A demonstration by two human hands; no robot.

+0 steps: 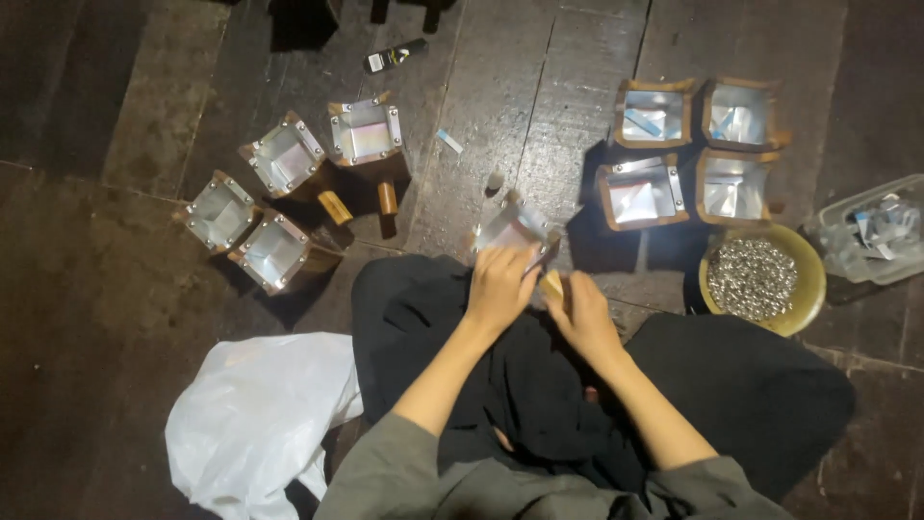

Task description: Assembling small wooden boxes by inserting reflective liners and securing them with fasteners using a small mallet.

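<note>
I sit on a dark floor with both hands in front of my lap. My left hand grips a small square wooden-framed box with a shiny metal lining, held tilted over my knees. My right hand is closed beside it, against the box's lower right corner, around a short pale wooden piece whose end shows between the two hands. The part of the box under my fingers is hidden.
Several similar metal-lined boxes lie at the left, several more at the right. A yellow bowl of small silver pieces stands at the right, next to a clear plastic tub. A white plastic bag lies by my left knee.
</note>
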